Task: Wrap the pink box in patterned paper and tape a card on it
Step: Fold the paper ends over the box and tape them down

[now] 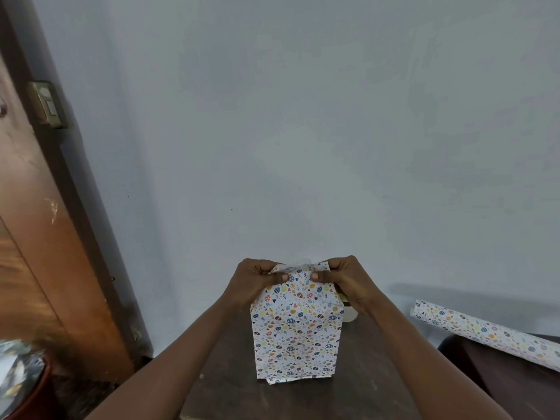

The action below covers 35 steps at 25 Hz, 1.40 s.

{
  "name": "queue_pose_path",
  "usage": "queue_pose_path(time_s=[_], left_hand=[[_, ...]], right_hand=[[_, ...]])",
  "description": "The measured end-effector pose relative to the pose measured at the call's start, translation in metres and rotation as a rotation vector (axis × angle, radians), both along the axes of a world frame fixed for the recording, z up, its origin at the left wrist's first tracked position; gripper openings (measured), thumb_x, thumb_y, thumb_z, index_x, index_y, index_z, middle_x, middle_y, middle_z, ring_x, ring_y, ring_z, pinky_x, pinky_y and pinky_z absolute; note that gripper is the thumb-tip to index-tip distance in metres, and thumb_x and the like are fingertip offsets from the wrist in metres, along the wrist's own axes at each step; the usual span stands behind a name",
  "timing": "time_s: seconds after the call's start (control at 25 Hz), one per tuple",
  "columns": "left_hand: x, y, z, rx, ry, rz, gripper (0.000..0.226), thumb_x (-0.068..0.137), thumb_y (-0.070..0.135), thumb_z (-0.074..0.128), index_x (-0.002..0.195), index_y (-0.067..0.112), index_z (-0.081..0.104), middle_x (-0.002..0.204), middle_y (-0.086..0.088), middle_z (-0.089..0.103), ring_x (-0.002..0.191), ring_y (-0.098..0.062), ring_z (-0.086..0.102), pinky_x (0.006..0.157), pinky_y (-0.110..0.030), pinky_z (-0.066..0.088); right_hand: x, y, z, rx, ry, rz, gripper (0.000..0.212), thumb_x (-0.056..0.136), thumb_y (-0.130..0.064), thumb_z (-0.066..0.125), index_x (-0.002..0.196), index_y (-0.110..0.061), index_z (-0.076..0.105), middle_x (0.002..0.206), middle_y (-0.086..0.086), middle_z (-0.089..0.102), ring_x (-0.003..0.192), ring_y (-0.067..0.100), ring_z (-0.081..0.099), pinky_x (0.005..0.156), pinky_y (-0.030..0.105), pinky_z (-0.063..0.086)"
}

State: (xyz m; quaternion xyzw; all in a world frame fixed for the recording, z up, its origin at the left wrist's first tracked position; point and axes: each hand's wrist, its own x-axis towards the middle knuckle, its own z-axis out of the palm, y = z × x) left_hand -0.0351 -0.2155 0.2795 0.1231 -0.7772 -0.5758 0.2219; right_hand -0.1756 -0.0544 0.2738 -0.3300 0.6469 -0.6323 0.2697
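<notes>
A pale grey wall (303, 116) is filling most of the head view, with a brown wooden door (39, 237) and its dark frame running down the left edge; a switch plate (48, 104) is sitting on the frame. Below, a dark table (303, 395) is carrying the box (295, 334), which is standing upright at centre, already covered in patterned paper so that no pink is showing. A roll of the same paper (485, 331) is lying well apart to the right, its far end cut off by the picture's edge. The left hand (257, 283) and the right hand (345, 280) are curling closed over the top corners of the wrap, thumbs pressing the folded paper flat on the near face. A white object (350, 312) behind the box is being largely hidden by the right wrist and cannot be identified. A blurred shape (18, 377) at lower left is unreadable.
</notes>
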Motion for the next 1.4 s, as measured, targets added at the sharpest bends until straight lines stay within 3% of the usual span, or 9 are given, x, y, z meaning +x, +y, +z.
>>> queue_pose_path(time_s=[0.12,0.24,0.36,0.56,0.76,1.0,1.16,1.28,1.4], left_hand=[[0.000,-0.002,0.002,-0.002,0.000,-0.015,0.018,0.079,0.006,0.070,0.097,0.007,0.074,0.086,-0.009,0.074,0.079,-0.022,0.071,0.072,-0.031,0.057],[0.004,-0.010,-0.001,0.107,0.009,-0.088,0.027,0.083,0.001,0.064,0.109,0.006,0.068,0.096,-0.007,0.074,0.088,-0.021,0.071,0.074,-0.029,0.057],[0.006,-0.014,-0.001,0.167,0.003,-0.141,0.037,0.084,-0.009,0.059,0.115,0.010,0.065,0.098,0.002,0.073,0.091,-0.015,0.070,0.074,-0.025,0.057],[0.002,-0.018,0.002,0.070,-0.032,-0.118,0.047,0.085,-0.012,0.052,0.078,0.026,0.078,0.086,0.003,0.075,0.081,-0.016,0.070,0.066,-0.025,0.058],[0.000,-0.019,0.000,-0.016,-0.032,-0.117,0.055,0.087,-0.014,0.047,0.070,0.029,0.078,0.079,0.007,0.075,0.079,-0.014,0.071,0.064,-0.021,0.057],[0.000,-0.018,-0.005,-0.143,0.050,-0.064,0.033,0.080,0.007,0.068,0.075,0.038,0.076,0.085,0.008,0.075,0.083,-0.017,0.070,0.071,-0.028,0.056],[-0.002,-0.019,-0.004,-0.219,0.029,-0.049,0.034,0.070,0.012,0.080,0.074,0.044,0.074,0.079,0.004,0.073,0.075,-0.026,0.066,0.070,-0.030,0.054],[-0.001,-0.019,-0.007,-0.143,0.015,-0.056,0.044,0.074,0.008,0.077,0.098,0.045,0.068,0.051,0.006,0.053,0.058,-0.016,0.056,0.074,-0.012,0.050],[-0.002,-0.014,-0.005,0.033,-0.019,-0.036,0.033,0.074,0.001,0.074,0.095,0.027,0.071,0.077,0.004,0.073,0.075,-0.013,0.070,0.077,-0.022,0.057]], right_hand=[[-0.003,-0.001,-0.002,0.009,0.017,0.019,0.033,0.056,-0.029,0.086,0.080,-0.008,0.077,0.087,0.029,0.069,0.071,0.032,0.058,0.071,0.040,0.044],[-0.010,0.005,0.002,-0.016,-0.087,0.129,0.022,0.075,0.005,0.068,0.094,-0.005,0.072,0.066,0.010,0.070,0.062,0.019,0.067,0.066,0.031,0.054],[-0.015,0.009,0.000,-0.039,-0.088,0.132,0.035,0.077,0.015,0.062,0.100,-0.011,0.071,0.046,0.002,0.050,0.039,0.008,0.044,0.044,0.018,0.038],[-0.014,0.005,-0.007,-0.094,-0.016,0.064,0.016,0.071,-0.001,0.072,0.082,-0.011,0.078,0.094,0.018,0.072,0.088,0.053,0.056,0.084,0.050,0.037],[-0.016,0.006,-0.006,-0.053,0.038,0.094,0.042,0.081,0.018,0.053,0.074,-0.014,0.079,0.098,0.009,0.073,0.107,0.040,0.060,0.097,0.064,0.033],[-0.016,0.008,-0.003,-0.057,0.037,0.116,0.028,0.079,0.004,0.057,0.077,-0.014,0.078,0.095,0.008,0.074,0.091,0.028,0.068,0.077,0.032,0.057],[-0.014,0.009,0.004,0.008,0.203,0.081,0.013,0.073,0.004,0.073,0.075,-0.009,0.073,0.090,0.003,0.073,0.089,0.012,0.069,0.075,0.020,0.054],[-0.013,0.008,0.004,0.029,0.243,0.061,0.023,0.071,0.008,0.074,0.082,-0.010,0.063,0.089,0.006,0.071,0.091,0.016,0.069,0.071,0.020,0.054],[-0.012,0.008,0.002,0.052,0.206,0.074,0.041,0.075,0.003,0.073,0.107,-0.021,0.062,0.100,0.002,0.072,0.088,0.014,0.070,0.070,0.023,0.055]])
